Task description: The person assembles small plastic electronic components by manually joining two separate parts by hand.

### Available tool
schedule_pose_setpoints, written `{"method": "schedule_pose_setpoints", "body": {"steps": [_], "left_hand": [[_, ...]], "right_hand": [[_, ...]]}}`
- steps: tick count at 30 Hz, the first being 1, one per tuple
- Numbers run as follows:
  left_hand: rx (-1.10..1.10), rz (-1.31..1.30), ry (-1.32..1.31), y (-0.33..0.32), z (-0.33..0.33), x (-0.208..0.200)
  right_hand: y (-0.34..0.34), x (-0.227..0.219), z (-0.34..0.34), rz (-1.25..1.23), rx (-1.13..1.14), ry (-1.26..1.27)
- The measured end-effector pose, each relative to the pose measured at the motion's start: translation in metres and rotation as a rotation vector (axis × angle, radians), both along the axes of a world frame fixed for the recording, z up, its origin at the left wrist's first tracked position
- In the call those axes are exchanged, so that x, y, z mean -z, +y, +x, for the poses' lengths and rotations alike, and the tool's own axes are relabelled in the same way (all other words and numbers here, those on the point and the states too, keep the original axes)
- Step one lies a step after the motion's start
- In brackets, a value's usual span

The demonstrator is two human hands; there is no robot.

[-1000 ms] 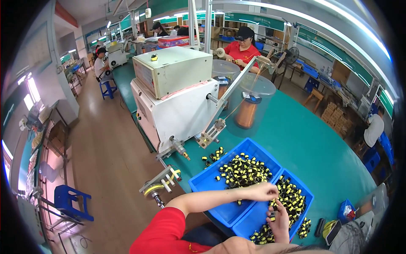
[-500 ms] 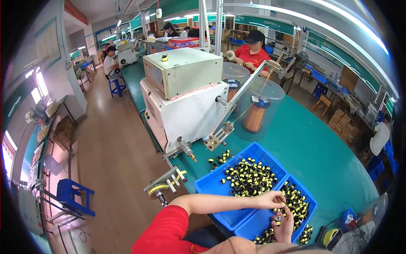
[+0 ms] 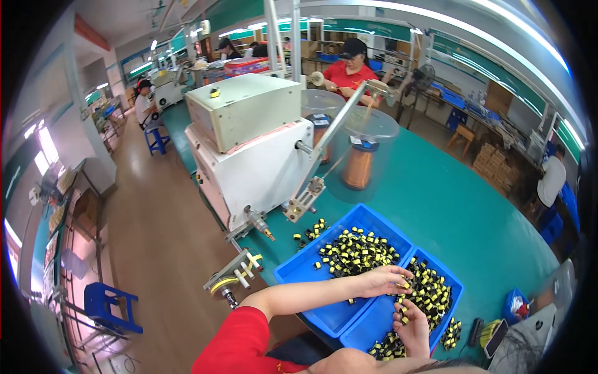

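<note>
My left hand [image 3: 380,282] reaches across from the left above the divide between two blue bins. Its fingertips are pinched on a small coil bobbin [image 3: 402,285], black with a yellow band and partly covered by the fingers. Just below and nearer me, my right hand [image 3: 413,330] is curled, palm up, round another yellow-and-black coil bobbin [image 3: 403,319]. The two hands are close but apart. Many like bobbins [image 3: 358,249] are heaped in the left blue bin [image 3: 294,272], and more [image 3: 436,293] fill the right blue bin [image 3: 460,290].
A white coil-winding machine [image 3: 249,171] stands at the table's left edge, its spindle [image 3: 258,223] pointing toward me. Copper wire spools [image 3: 358,167] sit behind the bins in clear tubs. Loose bobbins [image 3: 451,335] lie right of the bins, near a phone [image 3: 496,336].
My hands met at the fingertips before; now the left has drawn up and away from the right, its fingers straighter. The whole view has shifted slightly.
</note>
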State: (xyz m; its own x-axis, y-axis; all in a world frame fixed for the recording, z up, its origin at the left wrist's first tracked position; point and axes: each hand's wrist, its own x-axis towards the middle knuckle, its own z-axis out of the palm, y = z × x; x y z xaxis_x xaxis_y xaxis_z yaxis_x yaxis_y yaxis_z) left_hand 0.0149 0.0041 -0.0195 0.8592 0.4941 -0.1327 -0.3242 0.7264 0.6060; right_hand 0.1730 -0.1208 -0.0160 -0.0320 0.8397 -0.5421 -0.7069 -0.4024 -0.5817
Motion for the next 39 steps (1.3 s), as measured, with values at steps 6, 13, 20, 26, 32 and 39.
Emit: {"method": "schedule_pose_setpoints", "body": {"steps": [6,13,20,26,32,39], "left_hand": [[0.025,-0.068,-0.006,0.002,-0.004,0.002],[0.074,-0.052,-0.011,0.005,-0.004,-0.001],[0.101,-0.043,0.020,0.002,-0.005,-0.014],[0.124,-0.025,0.002,0.001,-0.005,-0.013],[0.100,-0.015,0.021,0.002,-0.003,-0.014],[0.063,0.204,0.193,-0.007,-0.006,-0.003]], "right_hand": [[0.001,-0.008,-0.008,0.039,-0.030,-0.145],[0.002,-0.024,-0.016,0.194,0.036,-0.299],[0.002,-0.027,-0.010,0.160,0.072,-0.329],[-0.001,-0.028,-0.014,0.165,0.137,-0.331],[0.000,-0.030,-0.011,0.255,0.118,-0.285],[0.002,-0.028,-0.015,0.320,0.079,-0.234]]}}
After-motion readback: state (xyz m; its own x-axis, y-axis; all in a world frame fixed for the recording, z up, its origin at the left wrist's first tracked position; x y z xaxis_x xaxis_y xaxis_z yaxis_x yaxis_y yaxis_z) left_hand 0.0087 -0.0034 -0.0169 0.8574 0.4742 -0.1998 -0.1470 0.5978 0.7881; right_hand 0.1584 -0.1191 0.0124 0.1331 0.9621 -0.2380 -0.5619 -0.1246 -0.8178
